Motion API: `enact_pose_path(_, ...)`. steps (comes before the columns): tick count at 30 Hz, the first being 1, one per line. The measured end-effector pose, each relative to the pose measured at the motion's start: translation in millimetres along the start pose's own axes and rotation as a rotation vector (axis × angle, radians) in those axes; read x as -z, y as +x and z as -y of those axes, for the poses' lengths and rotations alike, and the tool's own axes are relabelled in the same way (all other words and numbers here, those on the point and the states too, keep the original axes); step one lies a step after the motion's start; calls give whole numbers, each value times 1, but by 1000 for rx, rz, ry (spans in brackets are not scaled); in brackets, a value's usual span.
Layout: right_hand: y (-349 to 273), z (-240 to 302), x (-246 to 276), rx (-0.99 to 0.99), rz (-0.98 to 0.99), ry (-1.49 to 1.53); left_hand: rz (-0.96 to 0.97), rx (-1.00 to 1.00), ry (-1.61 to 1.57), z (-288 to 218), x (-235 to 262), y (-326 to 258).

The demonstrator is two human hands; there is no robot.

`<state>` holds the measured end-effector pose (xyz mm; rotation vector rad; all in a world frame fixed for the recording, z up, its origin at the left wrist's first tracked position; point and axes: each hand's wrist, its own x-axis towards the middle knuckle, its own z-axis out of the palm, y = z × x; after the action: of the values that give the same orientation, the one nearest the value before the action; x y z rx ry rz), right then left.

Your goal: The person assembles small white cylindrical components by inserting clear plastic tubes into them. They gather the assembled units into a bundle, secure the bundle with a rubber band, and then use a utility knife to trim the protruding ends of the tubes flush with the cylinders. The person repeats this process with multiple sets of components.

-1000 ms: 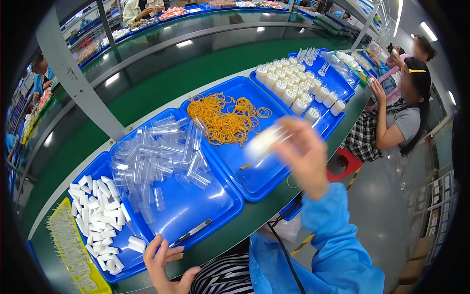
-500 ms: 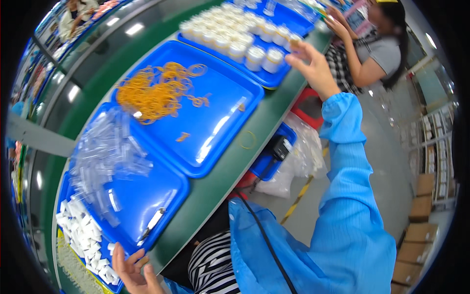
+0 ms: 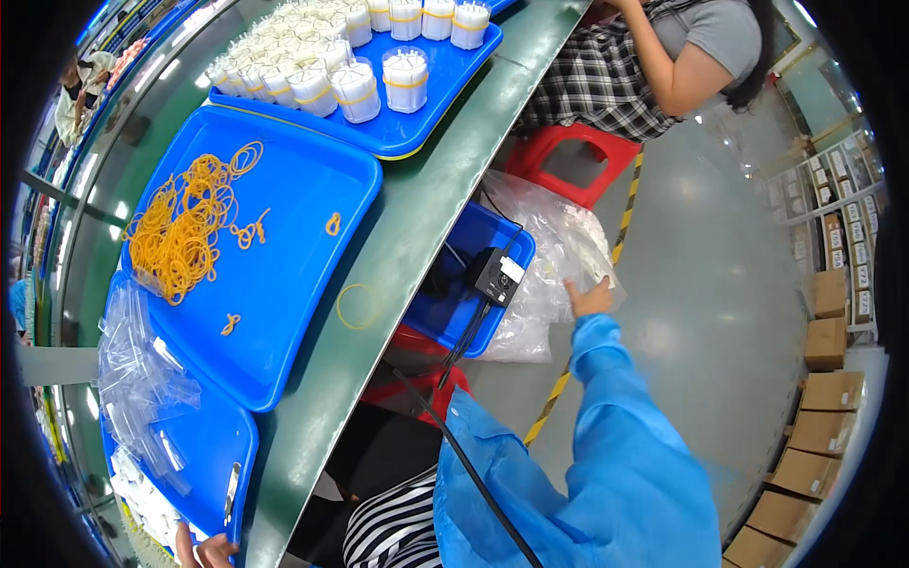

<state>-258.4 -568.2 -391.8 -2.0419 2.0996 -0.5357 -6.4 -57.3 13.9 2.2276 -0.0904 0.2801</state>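
My right hand (image 3: 592, 298) reaches out over a clear plastic bag (image 3: 544, 317) beside the table. Its thumb and forefinger are apart, and I see nothing between them. At the lower left edge is my left hand (image 3: 204, 549), partly cut off by the picture, with its visible fingers apart. It is nearest to the white pieces (image 3: 142, 497) and the blue tray (image 3: 248, 450) that carries clear plastic sleeves (image 3: 137, 364) and a black-and-white pen-like tool (image 3: 232, 488). Behind that, another blue tray (image 3: 294, 284) holds a heap of orange rubber bands (image 3: 180, 237).
Banded white bundles (image 3: 405, 80) stand in a far blue tray (image 3: 431, 128). A single rubber band (image 3: 358, 308) lies on the green table (image 3: 327, 379). Below its edge are a blue bin (image 3: 483, 331), a black device (image 3: 497, 275) and a red stool (image 3: 578, 161). A co-worker (image 3: 653, 66) sits beyond.
My right hand has moved from the white bundles down and back over the plastic bag. The view has swung, so the trays sit further left. My left hand is lower at the picture's edge.
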Motion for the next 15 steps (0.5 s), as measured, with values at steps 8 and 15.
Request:
enact_pose_path(8, 82, -59, -64, 93, 315, -543, 73, -70, 34, -25, -19, 14)
enact_pose_path(15, 194, -28, 186, -387, -606, 1073, 36, 58, -26, 6, 9, -4)
